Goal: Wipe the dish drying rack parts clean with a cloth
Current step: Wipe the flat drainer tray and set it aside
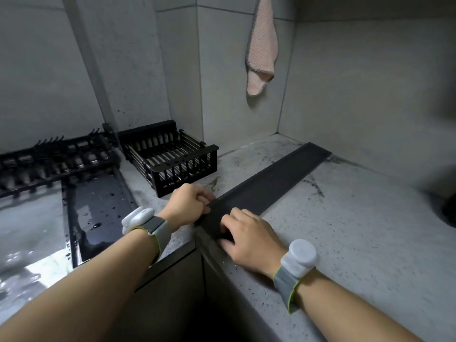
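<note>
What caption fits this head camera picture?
Both hands, left hand and right hand, hold a long dark panel on the counter.

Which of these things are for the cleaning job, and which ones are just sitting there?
For the job:
- long dark tray, left hand gripping its edge, right hand resting on it
- black basket
- black rack
- wet dark tray
- pink cloth, hanging on the wall, not in use

Just there:
- grey countertop
- wristbands
</note>
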`<state>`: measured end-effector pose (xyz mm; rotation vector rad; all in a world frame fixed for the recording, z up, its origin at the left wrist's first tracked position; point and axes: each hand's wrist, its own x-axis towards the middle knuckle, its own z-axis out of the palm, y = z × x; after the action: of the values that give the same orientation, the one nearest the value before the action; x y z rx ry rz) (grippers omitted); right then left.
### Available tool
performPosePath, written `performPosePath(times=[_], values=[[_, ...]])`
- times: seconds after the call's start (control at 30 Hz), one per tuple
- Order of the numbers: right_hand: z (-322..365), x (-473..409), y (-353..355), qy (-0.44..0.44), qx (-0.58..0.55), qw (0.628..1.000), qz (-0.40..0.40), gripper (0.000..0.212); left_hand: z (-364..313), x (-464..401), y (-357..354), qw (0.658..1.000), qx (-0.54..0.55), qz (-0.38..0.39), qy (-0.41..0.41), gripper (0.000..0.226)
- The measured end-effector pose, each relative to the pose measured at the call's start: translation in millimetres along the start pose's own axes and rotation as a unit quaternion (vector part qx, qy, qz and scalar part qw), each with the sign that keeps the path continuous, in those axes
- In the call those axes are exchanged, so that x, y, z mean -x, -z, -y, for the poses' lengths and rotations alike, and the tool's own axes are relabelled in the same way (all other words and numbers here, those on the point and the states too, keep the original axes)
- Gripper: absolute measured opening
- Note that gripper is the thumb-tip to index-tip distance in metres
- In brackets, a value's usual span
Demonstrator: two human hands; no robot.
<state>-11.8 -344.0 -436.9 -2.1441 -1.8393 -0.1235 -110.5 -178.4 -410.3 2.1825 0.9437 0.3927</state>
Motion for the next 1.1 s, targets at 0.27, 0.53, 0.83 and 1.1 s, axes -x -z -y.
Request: performPosePath(times=[0.27, 0.53, 0.83, 1.1], values=[[12.4, 11.3, -4.0, 0.017, 0.026, 0.999, -0.015, 0.024, -0.6, 15.6, -4.6, 1.000, 0.021, -0.001, 0.003, 0.028], [4.3, 21.6, 16.6, -0.041, 0.031, 0.998, 0.031, 0.022, -14.4, 23.3, -27.1, 0.998, -0.050, -0.012, -0.023, 0.025], [27.7, 8.8, 15.4, -0.030, -0.022, 0.999, 0.021, 0.020, 0.0, 58.3, 1.0, 0.984, -0.116, -0.070, -0.115, 0.024], [160.2, -63.4, -10.8, 0.149, -0.143, 0.978, 0.018, 0.033, 100.2, 160.8, 136.0, 0.963, -0.167, -0.211, 0.014, 0.024]])
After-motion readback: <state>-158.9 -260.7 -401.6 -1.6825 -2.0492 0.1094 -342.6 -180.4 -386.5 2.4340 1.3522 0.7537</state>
